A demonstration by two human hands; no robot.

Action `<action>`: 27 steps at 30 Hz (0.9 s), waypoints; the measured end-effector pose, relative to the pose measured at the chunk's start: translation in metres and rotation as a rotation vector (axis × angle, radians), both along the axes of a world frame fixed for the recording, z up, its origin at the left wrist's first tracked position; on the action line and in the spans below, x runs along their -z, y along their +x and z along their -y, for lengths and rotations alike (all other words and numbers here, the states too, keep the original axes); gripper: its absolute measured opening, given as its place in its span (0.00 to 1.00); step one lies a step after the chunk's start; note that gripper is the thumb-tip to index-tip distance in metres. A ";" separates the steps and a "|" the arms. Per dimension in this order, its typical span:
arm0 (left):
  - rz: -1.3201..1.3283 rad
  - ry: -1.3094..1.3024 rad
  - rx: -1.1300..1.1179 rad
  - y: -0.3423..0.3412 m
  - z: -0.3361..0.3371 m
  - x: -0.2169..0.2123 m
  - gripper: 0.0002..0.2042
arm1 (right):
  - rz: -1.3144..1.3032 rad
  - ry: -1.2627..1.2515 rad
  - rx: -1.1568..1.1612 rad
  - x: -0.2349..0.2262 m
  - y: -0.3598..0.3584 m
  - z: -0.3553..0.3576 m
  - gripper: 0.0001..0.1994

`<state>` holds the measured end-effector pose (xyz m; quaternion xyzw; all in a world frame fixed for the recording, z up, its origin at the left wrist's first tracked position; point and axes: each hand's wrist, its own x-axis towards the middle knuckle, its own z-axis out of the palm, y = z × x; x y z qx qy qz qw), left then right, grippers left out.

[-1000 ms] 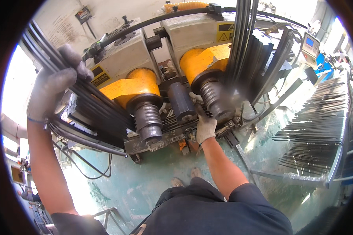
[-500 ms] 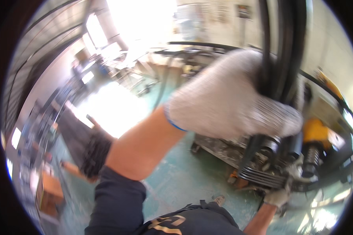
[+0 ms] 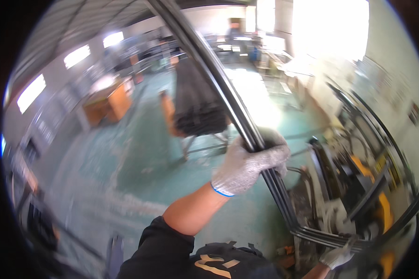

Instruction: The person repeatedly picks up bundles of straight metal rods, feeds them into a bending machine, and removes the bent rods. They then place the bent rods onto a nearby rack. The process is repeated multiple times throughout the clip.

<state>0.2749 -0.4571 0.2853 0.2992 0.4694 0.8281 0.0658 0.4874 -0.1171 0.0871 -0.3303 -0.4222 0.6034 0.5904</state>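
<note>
My left hand (image 3: 249, 162), in a grey knit glove, is closed around a bundle of long dark curved metal bars (image 3: 209, 69) that runs from the top of the view down to the lower right. My right hand (image 3: 337, 255), also gloved, grips the lower end of the same bundle at the bottom right, beside the yellow and grey bending machine (image 3: 372, 195). The bars bend round at the bottom and sweep up along the right rim.
A rack stacked with dark bars (image 3: 198, 107) stands on the green floor ahead. An orange workbench (image 3: 109, 100) sits at the left. More benches and bright doorways lie at the far end of the workshop. The picture is blurred by motion.
My head has turned left, from looking down on the machine's rollers out over the workshop floor. Both hands keep hold of the bars; my left hand now sits in mid-view.
</note>
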 end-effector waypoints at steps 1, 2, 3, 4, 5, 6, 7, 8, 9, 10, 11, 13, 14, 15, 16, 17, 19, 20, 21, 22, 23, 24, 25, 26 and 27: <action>0.027 0.017 -0.063 0.015 0.013 0.004 0.05 | 0.006 0.027 -0.035 0.006 -0.015 0.001 0.17; 0.042 0.007 -0.150 0.030 0.029 0.008 0.06 | 0.043 0.001 -0.044 0.007 -0.029 0.005 0.17; 0.061 0.011 -0.203 0.039 0.040 0.014 0.06 | 0.083 -0.010 -0.019 0.002 -0.035 0.013 0.17; 0.068 0.071 -0.341 0.066 0.063 0.022 0.06 | 0.090 0.054 -0.259 0.006 -0.047 0.028 0.10; 0.121 0.104 -0.310 0.071 0.068 0.031 0.06 | -0.214 -0.229 -0.560 0.009 -0.031 0.022 0.12; 0.135 0.088 -0.419 0.094 0.080 0.039 0.05 | -0.182 -0.231 -0.545 0.011 -0.046 0.031 0.12; 0.151 0.071 -0.498 0.112 0.090 0.047 0.05 | -0.154 -0.228 -0.501 0.014 -0.055 0.044 0.13; 0.184 0.133 -0.510 0.130 0.101 0.059 0.05 | -0.063 -0.163 -0.671 0.030 -0.056 0.036 0.13; 0.207 0.133 -0.577 0.150 0.121 0.066 0.05 | -0.053 -0.131 -0.686 0.015 -0.055 0.068 0.13; 0.229 0.147 -0.625 0.165 0.138 0.075 0.05 | -0.048 -0.085 -0.684 -0.015 -0.049 0.109 0.12; 0.246 0.163 -0.663 0.179 0.154 0.080 0.05 | -0.051 -0.035 -0.673 -0.035 -0.044 0.135 0.12; 0.318 0.258 -0.828 0.204 0.157 0.092 0.05 | -0.033 0.060 -0.820 -0.029 -0.068 0.122 0.10; 0.356 0.296 -0.871 0.212 0.166 0.098 0.05 | -0.006 0.149 -0.825 -0.017 -0.082 0.116 0.10; 0.394 0.342 -0.927 0.223 0.176 0.105 0.04 | 0.019 0.242 -0.844 -0.019 -0.089 0.125 0.09; 0.416 0.394 -0.956 0.232 0.185 0.112 0.04 | 0.026 0.182 -0.862 -0.024 -0.097 0.135 0.09; 0.437 0.430 -0.954 0.235 0.195 0.117 0.04 | -0.013 0.222 -0.870 -0.038 -0.095 0.148 0.08; 0.476 0.507 -1.014 0.256 0.221 0.124 0.05 | -0.088 0.290 -0.948 -0.058 -0.097 0.187 0.08; 0.512 0.561 -1.066 0.264 0.233 0.126 0.05 | -0.007 0.235 -0.968 -0.063 -0.105 0.199 0.07; 0.519 0.598 -1.101 0.272 0.246 0.129 0.05 | -0.067 0.296 -1.069 -0.046 -0.130 0.194 0.10; 0.532 0.629 -1.104 0.270 0.259 0.133 0.05 | 0.058 0.282 -1.043 -0.048 -0.151 0.198 0.13; 0.541 0.664 -1.137 0.276 0.275 0.137 0.05 | 0.181 0.264 -1.043 -0.052 -0.167 0.212 0.17; 0.518 0.687 -1.150 0.286 0.297 0.148 0.05 | 0.116 0.501 -1.063 -0.071 -0.157 0.248 0.16; 0.499 0.718 -1.163 0.289 0.319 0.157 0.04 | 0.221 0.598 -1.052 -0.095 -0.158 0.275 0.16; 0.480 0.747 -1.172 0.293 0.341 0.162 0.04 | 0.321 0.699 -1.035 -0.120 -0.158 0.302 0.16; 0.463 0.770 -1.177 0.296 0.360 0.162 0.04 | 0.095 0.752 -1.084 -0.141 -0.142 0.335 0.13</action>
